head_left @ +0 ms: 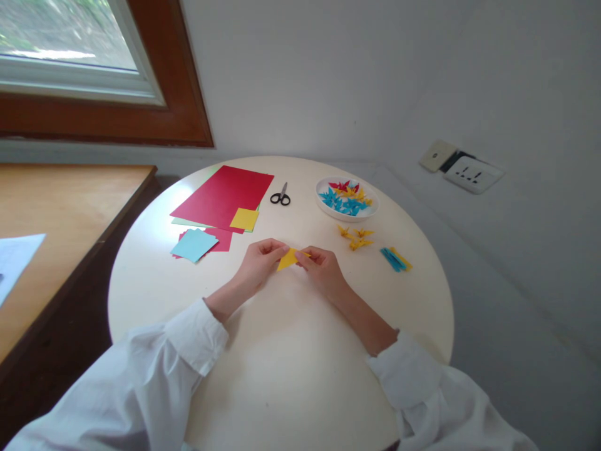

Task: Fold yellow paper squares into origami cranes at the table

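Between my two hands is a small piece of folded yellow paper, lifted a little over the white round table. My left hand pinches its left side between thumb and fingers. On its right side, my right hand grips the paper the same way. The fingers cover part of its edges. Several yellow paper cranes stand on the table just right of my right hand. Beyond them, a white round dish holds red, yellow and blue paper cranes.
Scissors with black handles lie near the table's far side. Left of them are large red sheets, a yellow square and light blue squares. Folded blue and yellow strips lie at right. A wooden desk stands left.
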Demonstrator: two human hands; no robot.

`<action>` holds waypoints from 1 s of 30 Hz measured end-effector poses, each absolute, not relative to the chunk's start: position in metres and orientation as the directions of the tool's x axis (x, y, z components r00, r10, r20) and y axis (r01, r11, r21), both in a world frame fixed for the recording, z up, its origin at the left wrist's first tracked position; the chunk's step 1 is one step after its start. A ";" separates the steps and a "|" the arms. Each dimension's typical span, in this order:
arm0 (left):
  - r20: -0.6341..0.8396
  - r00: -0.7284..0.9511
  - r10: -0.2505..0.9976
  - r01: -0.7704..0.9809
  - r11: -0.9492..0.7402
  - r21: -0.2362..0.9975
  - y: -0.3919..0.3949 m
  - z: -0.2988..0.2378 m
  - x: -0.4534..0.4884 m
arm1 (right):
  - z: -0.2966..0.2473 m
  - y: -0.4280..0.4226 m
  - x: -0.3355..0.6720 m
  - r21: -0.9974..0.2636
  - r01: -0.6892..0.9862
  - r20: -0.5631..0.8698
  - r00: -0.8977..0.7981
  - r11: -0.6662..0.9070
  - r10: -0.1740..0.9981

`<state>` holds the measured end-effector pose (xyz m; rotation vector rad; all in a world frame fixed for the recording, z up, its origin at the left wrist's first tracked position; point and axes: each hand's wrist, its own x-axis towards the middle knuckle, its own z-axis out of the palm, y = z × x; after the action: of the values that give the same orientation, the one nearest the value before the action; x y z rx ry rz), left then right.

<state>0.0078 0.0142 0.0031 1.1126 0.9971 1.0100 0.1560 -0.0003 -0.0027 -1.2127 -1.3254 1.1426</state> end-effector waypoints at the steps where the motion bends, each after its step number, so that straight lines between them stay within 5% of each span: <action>1: -0.109 0.243 0.964 -0.126 0.143 0.982 0.014 0.003 0.008 | -0.003 0.000 0.156 -0.994 0.088 0.062 -0.015 0.063 0.998; 14: 0.114 0.238 0.964 0.239 -0.172 0.956 0.016 -0.001 0.008 | -0.008 0.006 0.157 -0.983 -0.169 0.047 0.136 0.070 0.990; 30: 0.081 0.199 0.977 0.064 -0.095 0.993 0.019 0.001 0.006 | -0.011 0.009 0.164 -0.985 0.142 0.117 0.161 0.094 0.980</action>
<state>0.0059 0.0192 0.0008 1.4149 1.0709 1.0888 0.1637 0.0094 -0.0107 -1.3014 -1.2261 0.9394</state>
